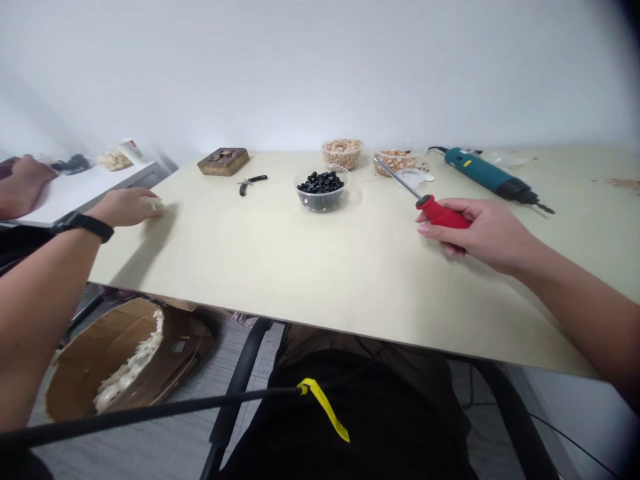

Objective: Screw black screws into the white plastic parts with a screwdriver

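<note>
At the table's left end, my left hand is closed around a small whitish piece, mostly covered by my fingers. My right hand grips the red handle of a screwdriver above the right part of the table. Its metal shaft points up and to the left. Between the hands stands a clear bowl of small black pieces. A pair of black-handled pliers lies left of that bowl, near a brown square block.
Behind the black pieces are two tubs, one of beige bits and one of mixed brown pieces. A teal rotary tool with a bit lies at the right. Below the left edge is a cardboard box. Another person's arm rests on the white side table.
</note>
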`<state>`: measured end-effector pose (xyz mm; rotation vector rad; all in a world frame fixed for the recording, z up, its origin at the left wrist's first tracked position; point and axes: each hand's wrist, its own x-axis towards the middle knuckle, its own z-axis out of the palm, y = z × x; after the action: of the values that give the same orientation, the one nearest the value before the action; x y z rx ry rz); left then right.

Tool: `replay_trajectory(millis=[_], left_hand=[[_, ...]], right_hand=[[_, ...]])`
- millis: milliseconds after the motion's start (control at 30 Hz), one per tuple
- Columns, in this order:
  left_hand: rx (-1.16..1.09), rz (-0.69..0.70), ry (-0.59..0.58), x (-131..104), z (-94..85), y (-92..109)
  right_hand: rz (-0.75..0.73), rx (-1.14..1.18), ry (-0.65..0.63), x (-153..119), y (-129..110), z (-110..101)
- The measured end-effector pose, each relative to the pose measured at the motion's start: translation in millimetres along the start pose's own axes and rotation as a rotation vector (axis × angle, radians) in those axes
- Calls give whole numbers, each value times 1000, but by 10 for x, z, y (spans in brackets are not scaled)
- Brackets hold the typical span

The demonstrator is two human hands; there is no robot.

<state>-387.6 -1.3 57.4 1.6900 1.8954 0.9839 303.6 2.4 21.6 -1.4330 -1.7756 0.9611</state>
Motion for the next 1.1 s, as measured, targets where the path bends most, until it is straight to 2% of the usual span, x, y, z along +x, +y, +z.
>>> replay_trajectory(millis=[67, 133, 233, 300, 367, 433, 500, 567, 667, 733, 800, 933, 1100], left_hand=[[162, -18, 51, -66, 141, 16], [432, 16, 113, -108, 349, 134], [486, 190, 63, -131, 732, 538], [367, 223, 74, -162, 1029, 925], [42, 240, -103, -235, 1379, 1335], [-291, 249, -337, -349, 1801, 1697], [-526, 148, -563, -474, 2277, 1965], [-680, 22, -777, -580, 2746, 2128], [-802, -23, -927, -668, 3264, 2205], [-863, -37, -942, -679, 3424, 2182], [-924, -65, -916, -669, 3457, 2136], [-1021, -146, -874, -664, 3376, 2093], [-1079, -261, -855, -710, 3305, 2165]], right_hand=[[-16, 13, -9, 15, 31, -3], [-22, 35, -11, 27, 57, -5], [-31, 71, -16, 35, 73, -3], [-44, 88, -21, 38, 79, 1], [-57, 94, -22, 45, 93, 6], [-71, 98, -13, 58, 117, 12], [-78, 109, -6, 75, 145, 18], [-78, 124, -5, 94, 167, 22], [-90, 150, 2, 118, 181, 24], [-110, 161, 2, 126, 176, 25], [-127, 164, -2, 122, 161, 28], [-116, 152, -8, 94, 110, 48], [-68, 117, -17, 64, 53, 61]])
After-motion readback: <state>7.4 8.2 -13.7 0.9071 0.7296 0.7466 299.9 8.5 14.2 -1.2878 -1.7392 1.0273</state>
